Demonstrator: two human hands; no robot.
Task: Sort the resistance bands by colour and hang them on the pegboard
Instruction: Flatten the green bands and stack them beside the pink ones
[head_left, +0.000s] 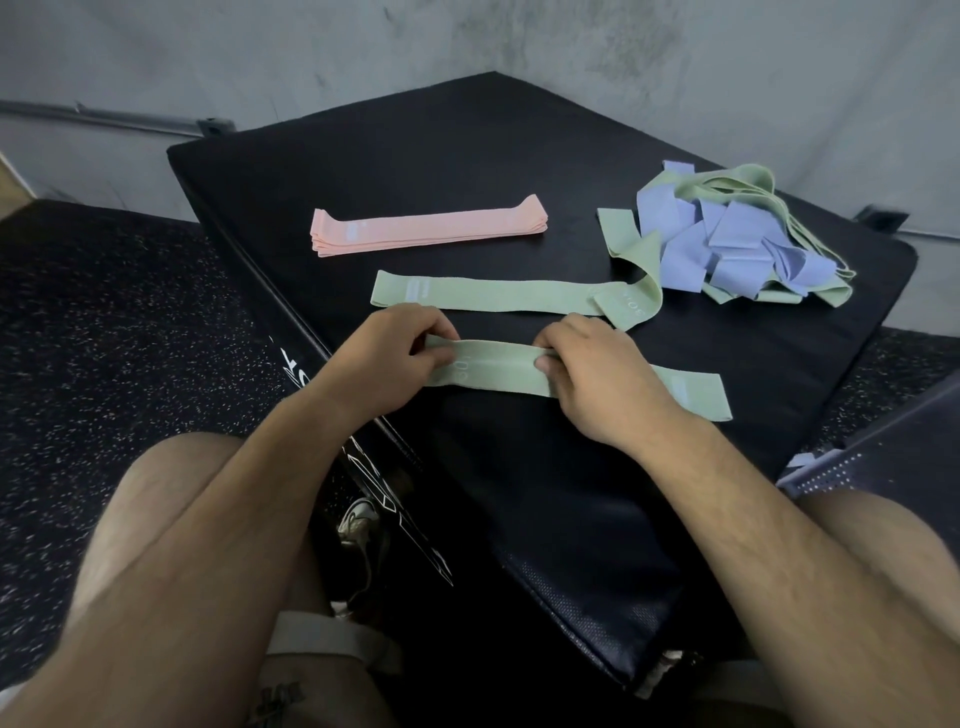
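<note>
Pinching one green band (493, 366) with both hands, near-centre of the black padded table (415, 145). Band lies flat, running left-right, close to the near-left edge. Left hand (400, 348) has fingers curled on the band's left end, thumb and fingertips gripping it. Right hand (597, 374) grips around mid-length, thumb pressed on the top face, fingers curled over the far edge. The rest of the band sticks out to the right past the right hand and rests on the table, with a pale label patch near that end. Just beyond the hands, a second green band (483, 296) lies flat and roughly parallel, not touched by either hand. Its right end meets a curled green strip that runs up into the pile; can't tell whether that's the same band or another one. Farther back, left of centre: pink bands (426, 231) stacked neatly, edges aligned, several layers, count unclear. Far right: unsorted pile (737, 244) of blue and green bands, tangled and overlapping, well apart from the pink stack. Around the table: dark speckled floor (104, 312) on the left, grey wall (467, 41) behind, with a metal pipe (104, 122) running along it low on the left. Person's bare knees frame the near view, a shoe (358, 517) shows between them beside the table's side, and dark shorts (883, 441) show at right.
</note>
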